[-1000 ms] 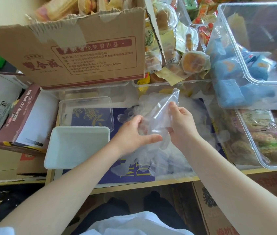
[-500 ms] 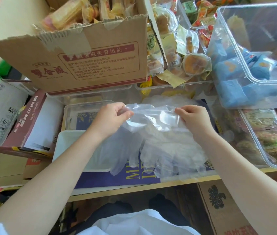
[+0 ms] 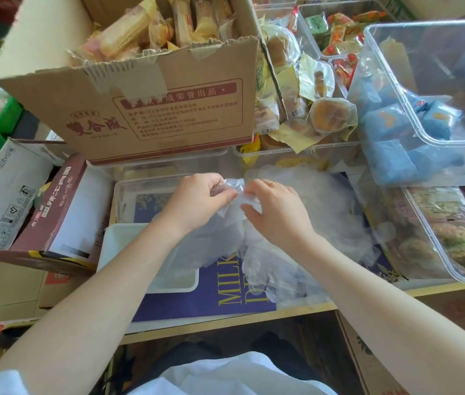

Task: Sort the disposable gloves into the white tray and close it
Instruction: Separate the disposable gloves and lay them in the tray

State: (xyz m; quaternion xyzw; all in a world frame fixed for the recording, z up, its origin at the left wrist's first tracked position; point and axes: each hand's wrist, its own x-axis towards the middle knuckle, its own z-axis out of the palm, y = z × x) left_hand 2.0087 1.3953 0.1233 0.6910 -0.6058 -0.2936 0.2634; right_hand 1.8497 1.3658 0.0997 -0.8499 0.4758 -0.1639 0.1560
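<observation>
The thin, clear plastic disposable gloves (image 3: 257, 269) lie in a loose, crumpled heap on the tabletop (image 3: 368, 296), spread over a dark blue printed box with yellow lettering (image 3: 214, 297). The top of the bunch is gathered up between the person's two hands, which meet just above the heap. The left hand (image 3: 197, 202) pinches a fold of the film with curled fingers and thumb, and the right hand (image 3: 278, 210), wearing a thin ring, grips the same bunch close beside it, so both hands are closed on glove material rather than spread wide.

Just to the left, under the left forearm, sits the shallow white rectangular plastic tray (image 3: 117, 246). Part of the film drapes over its right side, though how much actually lies inside cannot be told. Behind the tray rests a clear rectangular plastic lid (image 3: 128, 195), lying flat and apart from it.

Judging from this, the sorting seems to be at an early stage: most of the gloves are outside the tray, they have yet to be folded or pressed in, and the closing step is not yet done.

Around the work area stand a brown cardboard box filled with wrapped snacks (image 3: 145, 109) and large clear plastic bins of packaged food (image 3: 436, 232).
</observation>
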